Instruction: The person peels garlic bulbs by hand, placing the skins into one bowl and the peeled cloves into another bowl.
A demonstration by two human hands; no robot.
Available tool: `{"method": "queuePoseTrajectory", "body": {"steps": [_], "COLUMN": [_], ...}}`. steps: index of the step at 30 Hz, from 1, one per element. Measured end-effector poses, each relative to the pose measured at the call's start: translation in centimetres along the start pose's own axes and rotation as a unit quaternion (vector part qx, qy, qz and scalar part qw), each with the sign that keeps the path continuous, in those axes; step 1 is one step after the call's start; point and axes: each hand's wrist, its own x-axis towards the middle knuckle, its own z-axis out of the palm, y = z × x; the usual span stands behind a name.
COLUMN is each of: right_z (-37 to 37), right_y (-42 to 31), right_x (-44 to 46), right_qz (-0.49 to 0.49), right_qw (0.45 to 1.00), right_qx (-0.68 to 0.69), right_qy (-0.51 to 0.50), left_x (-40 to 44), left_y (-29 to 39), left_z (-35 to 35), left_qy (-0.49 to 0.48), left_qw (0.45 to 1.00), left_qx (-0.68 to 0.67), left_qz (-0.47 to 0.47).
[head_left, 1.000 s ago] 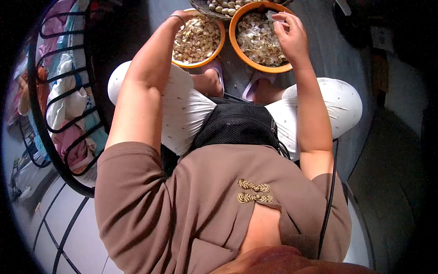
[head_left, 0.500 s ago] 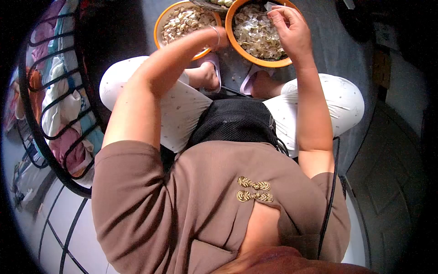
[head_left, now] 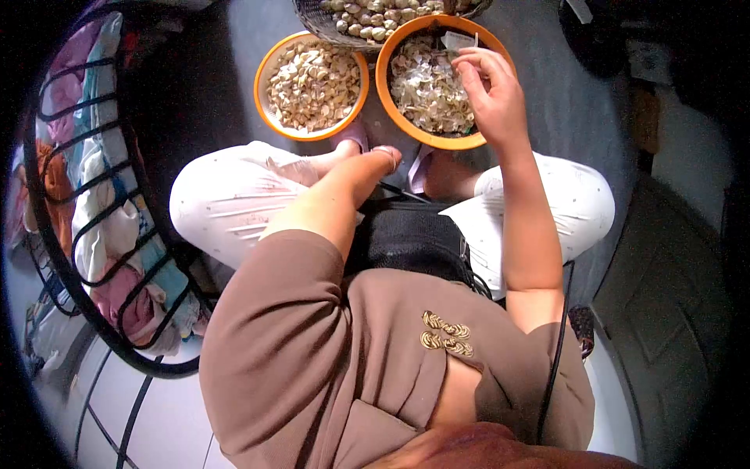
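My right hand (head_left: pixel 498 98) is over the right side of an orange-rimmed basin (head_left: pixel 386 105) that holds papery, pale garlic skins (head_left: pixel 430 86). Its thumb and fingers are bent together, and a flat, pale, blade-like piece (head_left: pixel 459 41) shows just beyond the fingertips. Whether the fingers grip that piece is unclear. My left hand (head_left: pixel 388 159) is low between the knees, near the feet and below the two containers. A band circles its wrist, and its fingers are hidden. To the left, an orange-rimmed white bowl (head_left: pixel 261 94) contains many garlic cloves (head_left: pixel 316 86).
Behind the basin is a dark woven basket (head_left: pixel 316 23) with several garlic bulbs (head_left: pixel 379 19). White-trousered knees flank the containers, with slippers (head_left: pixel 419 172) between them. On the left stands a black metal rack (head_left: pixel 55 242) with clothes (head_left: pixel 105 195). A dark cord (head_left: pixel 556 352) crosses my right side.
My left hand has moved down from beside the bowl to between the knees. The view has shifted, showing more of the bowl, basin and basket. My right hand stays over the basin.
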Motion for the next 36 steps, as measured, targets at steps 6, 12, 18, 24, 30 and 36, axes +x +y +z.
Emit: {"method": "queuePoseTrajectory", "body": {"steps": [6,12,18,24,30,36], "right_z": [0.2,0.8,0.9,0.9,0.6,0.3], "right_y": [-0.5,-1.6,-1.3,-1.5,-1.3,-0.8], "right_x": [0.3,0.9,1.0,1.0,1.0,0.7], "right_qz": [0.014,0.049,0.069,0.069,0.059,0.038], "right_qw": [0.999,0.997,0.995,0.995,0.996,0.998], "right_qx": [-0.037,-0.044,-0.062,-0.055,-0.045,-0.031], "right_qy": [-0.024,-0.041,-0.047,-0.043,-0.044,-0.036], "left_x": [2.7,12.0,6.0,7.5,3.8,-3.0], "left_y": [-0.3,-1.7,-1.3,-1.6,-2.6,-6.0], "left_z": [2.0,8.0,3.8,5.0,2.2,-6.2], "left_qy": [0.051,0.054,0.05,0.09,0.063,-0.013], "left_qw": [0.996,0.998,0.988,0.989,0.991,0.979], "left_qx": [0.036,-0.034,0.014,-0.11,-0.004,0.148], "left_qz": [0.071,0.029,0.143,0.041,0.114,0.142]}}
